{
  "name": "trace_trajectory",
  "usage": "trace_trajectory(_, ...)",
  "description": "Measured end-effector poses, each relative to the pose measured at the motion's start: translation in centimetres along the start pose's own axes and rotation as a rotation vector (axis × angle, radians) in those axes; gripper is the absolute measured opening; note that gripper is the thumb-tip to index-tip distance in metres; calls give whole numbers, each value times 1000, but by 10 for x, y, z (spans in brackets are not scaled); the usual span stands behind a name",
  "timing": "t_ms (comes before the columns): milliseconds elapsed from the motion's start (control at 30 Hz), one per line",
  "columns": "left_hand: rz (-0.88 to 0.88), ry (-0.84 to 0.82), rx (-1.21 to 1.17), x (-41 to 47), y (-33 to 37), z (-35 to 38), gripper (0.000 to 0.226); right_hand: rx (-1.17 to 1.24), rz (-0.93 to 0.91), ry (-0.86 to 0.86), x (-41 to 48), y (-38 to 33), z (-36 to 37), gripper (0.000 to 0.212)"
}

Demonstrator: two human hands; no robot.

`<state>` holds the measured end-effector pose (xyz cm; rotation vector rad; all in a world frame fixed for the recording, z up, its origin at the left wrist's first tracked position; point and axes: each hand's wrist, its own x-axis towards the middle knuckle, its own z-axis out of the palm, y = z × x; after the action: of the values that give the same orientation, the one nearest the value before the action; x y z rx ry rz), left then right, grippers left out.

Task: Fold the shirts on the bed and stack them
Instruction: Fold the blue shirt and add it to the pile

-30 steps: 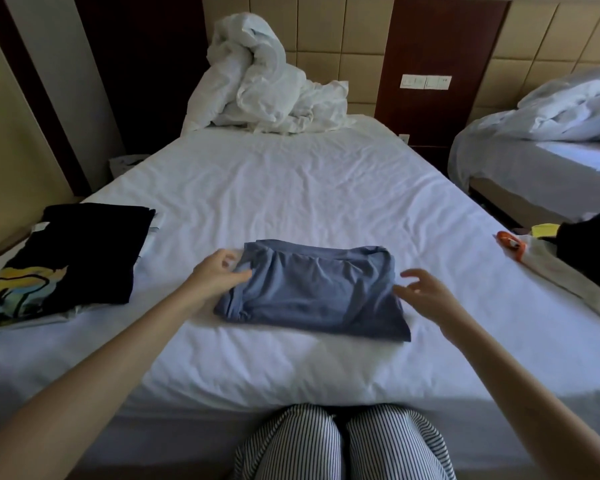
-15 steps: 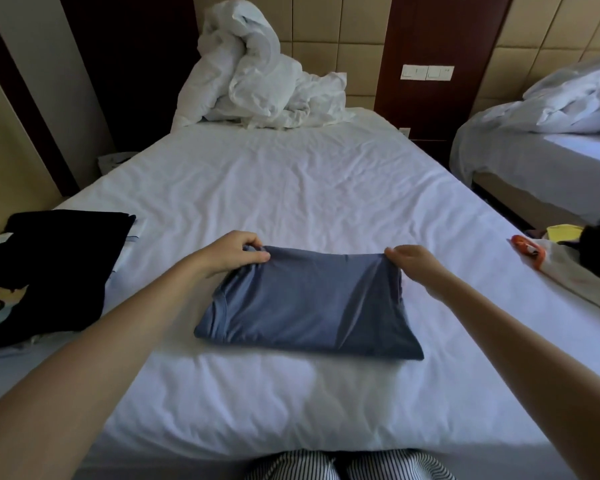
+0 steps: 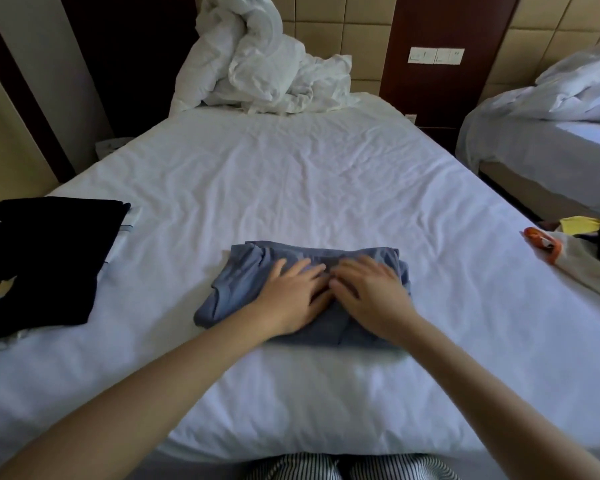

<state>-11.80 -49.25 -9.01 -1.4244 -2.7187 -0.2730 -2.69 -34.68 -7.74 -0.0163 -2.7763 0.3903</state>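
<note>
A wide bed (image 3: 291,188) with a white sheet is being shown in a room with tan wall squares. A white blanket (image 3: 257,64) is being left in a heap at its far end.

On the left edge of the bed, a folded black shirt (image 3: 49,258) with a bright picture is being kept on top of something pale, well apart from the hands.

In the middle, near the front edge, a folded blue shirt (image 3: 236,285) is being pressed flat onto the sheet. It is being pushed down by the left hand (image 3: 291,299), whose fingers are being held straight and a little spread, with nothing gripped. Close beside it, the right hand (image 3: 371,296) is being laid flat on the same shirt, its fingers straight too and gripping nothing.

On the right edge, a loose pile of clothes (image 3: 575,268) in grey, orange and yellow is being left in a heap. Farther right, a second bed (image 3: 534,150) is being seen across a gap.
</note>
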Motion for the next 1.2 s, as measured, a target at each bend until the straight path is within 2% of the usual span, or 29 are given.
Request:
trace_trajectory(33,-64,-101,-34,0,-10,8,51,-76,63,-135,-10,7,11,74)
trace_trajectory(67,-125,-141,-93,0,-23,14,53,-115,150,-198,-18,18,19,84)
trace_trajectory(100,-182,-143,-150,2,-35,14,57,-109,235,-199,-21,27,22,83)
trace_trajectory(200,-310,-158,-180,5,-58,13,59,-68,359,-224,-21,35,20,53)
trace_trajectory(300,-451,-138,-59,5,-51,13,63,-91,370,-237,-19,32,20,52)
trace_trajectory(400,-522,-154,-66,5,-47,8,65,-79,363,-239,-20,32,19,54)
trace_trajectory(467,-517,-146,-134,4,-49,4,61,-73,339,-223,-21,30,17,63)
trace_trajectory(533,-493,-54,-233,-1,-50,-1,52,-103,267,-189,-28,28,14,83)
trace_trajectory(600,-497,60,-280,-9,-56,-5,48,-129,169,-187,-43,28,10,92)
trace_trajectory(667,-613,111,-213,-26,-60,-8,52,-130,76,-203,-61,32,3,91)
trace_trajectory(767,-782,101,-139,-59,-56,-9,59,-175,14,-264,-82,38,-3,89)
trace_trajectory(1033,-677,154,-543,-68,-42,-21,54,-80,85,-280,-85,25,-4,86)
trace_trajectory(1100,-659,153,-614,-66,-45,-26,53,-111,93,-178,-86,16,-7,75)
trace_trajectory(1200,-537,97,-518,-55,-60,-45,50,-331,-59,-53,-84,-1,-11,46)
